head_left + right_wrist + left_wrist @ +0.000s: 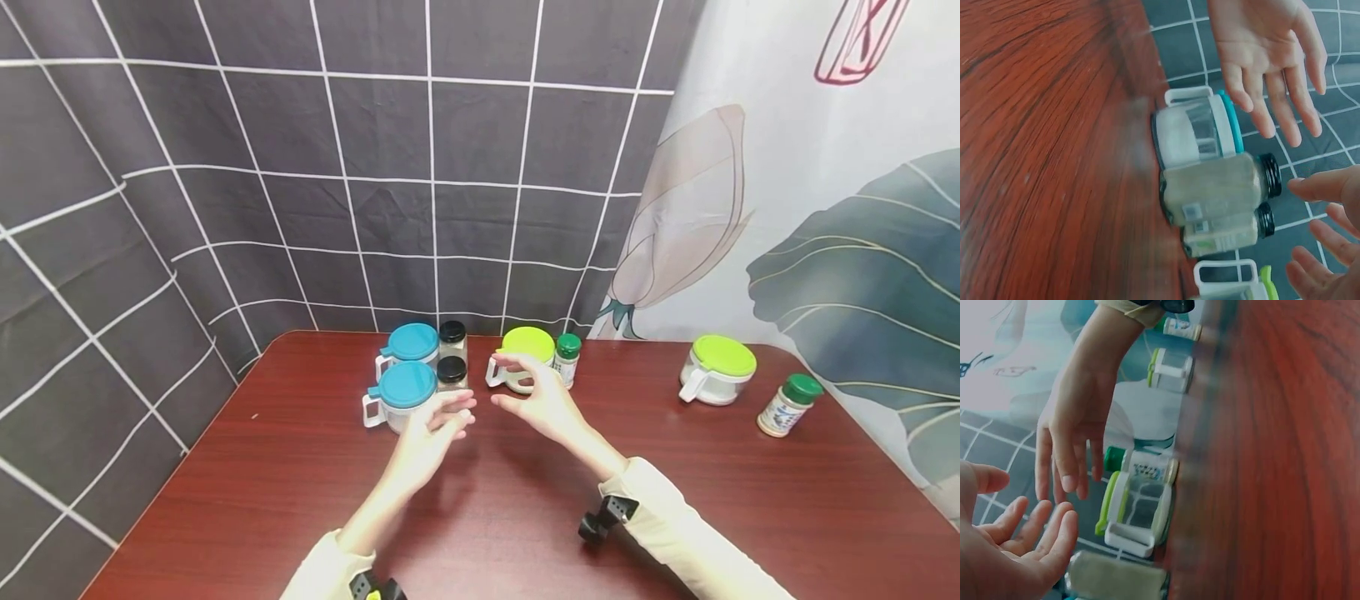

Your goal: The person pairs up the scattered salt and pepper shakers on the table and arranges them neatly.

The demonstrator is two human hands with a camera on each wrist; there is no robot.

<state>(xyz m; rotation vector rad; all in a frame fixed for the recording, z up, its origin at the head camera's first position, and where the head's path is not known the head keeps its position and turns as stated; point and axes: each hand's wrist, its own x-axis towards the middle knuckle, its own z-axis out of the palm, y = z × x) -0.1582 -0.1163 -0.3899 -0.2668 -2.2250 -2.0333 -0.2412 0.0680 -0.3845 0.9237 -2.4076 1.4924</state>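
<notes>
My left hand (pixel 426 437) is raised over the table with its fingers loosely extended, holding nothing. It is nearest the front blue-lidded seasoning jar (pixel 407 385) and the front black-capped spice bottle (pixel 452 371). Behind them stand a second blue-lidded jar (pixel 414 342) and another black-capped bottle (pixel 453 335). My right hand (pixel 551 408), also empty, has its fingers spread and overlaps a lime-lidded seasoning jar (pixel 528 342) in the head view. Beside that jar is a green-capped shaker (pixel 567 360). In the right wrist view, clear jar walls show white contents in a blue-lidded jar (pixel 1194 131).
Farther right on the reddish-brown table (pixel 300 500) stand another lime-lidded jar (pixel 717 367) and another green-capped shaker (pixel 787 407). A dark grid-patterned cloth (pixel 375 217) hangs along the back and left. Leaf-patterned cloth (pixel 862 275) covers the right side.
</notes>
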